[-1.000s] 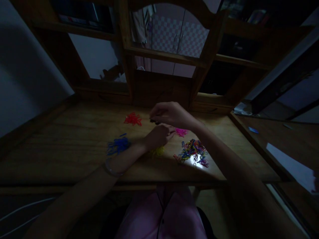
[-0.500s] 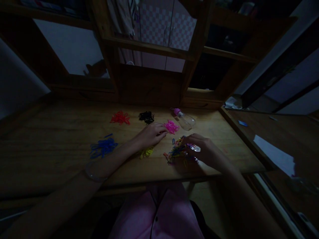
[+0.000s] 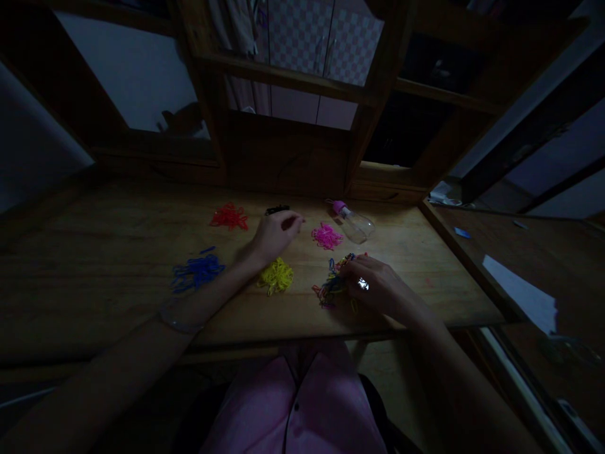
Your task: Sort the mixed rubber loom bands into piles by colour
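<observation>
My left hand [image 3: 278,234] is raised over the table just in front of the pile of black loops [image 3: 277,209], partly covering it. Its thumb and fingers are pinched together; a tiny reddish tip shows at them, too small to name. My right hand [image 3: 371,280] bends down over a mixed pile of small coloured loops [image 3: 333,284], fingertips closed among them. A bright white patch shows on that hand. Between the hands lie a pile of yellow loops [image 3: 276,276] and a pile of pink loops [image 3: 327,236]. Whether the loops are bands or clips is unclear.
Red loops [image 3: 229,216] and blue loops [image 3: 197,271] lie in piles on the left. A clear bottle with a pink cap [image 3: 357,226] rests on its side behind the mixed pile. Wooden shelving [image 3: 288,157] stands at the back. White paper [image 3: 520,293] lies on the right-hand surface.
My left hand has moved left and back from beside the pink pile to the black one, uncovering the yellow pile. My right hand stays at the mixed pile, its fingers drawn closer together.
</observation>
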### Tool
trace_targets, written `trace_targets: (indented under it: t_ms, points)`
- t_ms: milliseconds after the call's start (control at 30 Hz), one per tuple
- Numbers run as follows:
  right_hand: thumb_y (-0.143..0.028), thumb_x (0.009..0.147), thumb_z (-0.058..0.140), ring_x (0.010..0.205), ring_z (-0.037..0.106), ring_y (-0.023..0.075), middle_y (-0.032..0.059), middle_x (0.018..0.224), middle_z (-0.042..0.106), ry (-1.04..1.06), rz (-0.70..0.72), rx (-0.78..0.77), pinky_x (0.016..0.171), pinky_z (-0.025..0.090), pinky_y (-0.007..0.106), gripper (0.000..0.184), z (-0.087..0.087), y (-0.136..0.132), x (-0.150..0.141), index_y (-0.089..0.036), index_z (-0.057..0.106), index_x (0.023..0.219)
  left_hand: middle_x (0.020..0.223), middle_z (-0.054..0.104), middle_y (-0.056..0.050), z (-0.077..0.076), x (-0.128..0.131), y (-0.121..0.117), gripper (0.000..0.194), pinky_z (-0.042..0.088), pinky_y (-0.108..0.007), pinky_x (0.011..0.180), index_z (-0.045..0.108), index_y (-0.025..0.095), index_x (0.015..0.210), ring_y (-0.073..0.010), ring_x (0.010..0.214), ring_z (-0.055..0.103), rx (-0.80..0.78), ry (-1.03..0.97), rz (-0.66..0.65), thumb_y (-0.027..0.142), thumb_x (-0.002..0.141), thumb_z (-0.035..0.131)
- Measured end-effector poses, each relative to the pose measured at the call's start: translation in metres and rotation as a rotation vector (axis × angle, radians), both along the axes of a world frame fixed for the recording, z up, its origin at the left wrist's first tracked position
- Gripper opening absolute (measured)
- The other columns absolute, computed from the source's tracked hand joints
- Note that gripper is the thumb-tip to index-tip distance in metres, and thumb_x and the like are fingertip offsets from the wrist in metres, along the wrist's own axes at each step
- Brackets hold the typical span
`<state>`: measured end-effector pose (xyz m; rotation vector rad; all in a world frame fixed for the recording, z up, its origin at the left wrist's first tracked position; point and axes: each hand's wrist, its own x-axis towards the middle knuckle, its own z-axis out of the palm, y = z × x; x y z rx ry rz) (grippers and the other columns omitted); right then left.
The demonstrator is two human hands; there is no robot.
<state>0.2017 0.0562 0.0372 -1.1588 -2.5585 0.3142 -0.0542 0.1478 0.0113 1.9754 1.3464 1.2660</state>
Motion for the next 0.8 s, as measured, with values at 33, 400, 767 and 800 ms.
trace_targets:
  t_ms: [33, 400, 767, 800]
  points:
    - [-0.007, 0.085, 0.058, 0.085, 0.061, 0.019, 0.0072, 0.094, 0.067, 0.013, -0.009, 0.005, 0.077, 0.047, 0.031, 0.017, 0.0, 0.0, 0.001, -0.018, 0.063, 0.097, 0.079, 0.071, -0.004, 0.0, -0.004, 0.005, 0.023, 0.051, -0.026, 0.069, 0.072, 0.017, 0.09, -0.016, 0.072, 0.065, -0.05, -0.1, 0.028, 0.033, 0.09, 0.055]
    - [-0.017, 0.082, 0.063, 0.075, 0.063, 0.0154, 0.0023, 0.089, 0.069, 0.247, -0.116, -0.104, 0.069, 0.048, 0.026, 0.015, 0.008, -0.01, 0.022, -0.02, 0.062, 0.096, 0.067, 0.064, -0.002, -0.003, -0.022, 0.025, 0.019, 0.045, -0.022, 0.057, 0.071, 0.016, 0.084, -0.012, 0.061, 0.058, -0.139, -0.392, 0.103, 0.03, 0.084, 0.057]
    - [-0.005, 0.082, 0.052, 0.087, 0.064, 0.0185, 0.007, 0.101, 0.066, -0.125, -0.028, -0.223, 0.074, 0.049, 0.028, 0.034, 0.015, -0.039, 0.008, -0.021, 0.062, 0.11, 0.069, 0.066, -0.002, -0.001, -0.013, 0.014, 0.023, 0.046, -0.022, 0.057, 0.071, 0.017, 0.087, -0.0135, 0.064, 0.061, -0.053, -0.235, 0.076, 0.034, 0.089, 0.056]
    - [-0.004, 0.082, 0.05, 0.09, 0.064, 0.0189, 0.0079, 0.105, 0.064, -0.152, -0.028, -0.216, 0.076, 0.049, 0.029, 0.036, 0.016, -0.039, 0.006, -0.021, 0.061, 0.112, 0.07, 0.067, -0.002, -0.002, -0.013, 0.014, 0.022, 0.046, -0.023, 0.058, 0.071, 0.017, 0.087, -0.0134, 0.065, 0.061, -0.044, -0.237, 0.072, 0.033, 0.089, 0.056]
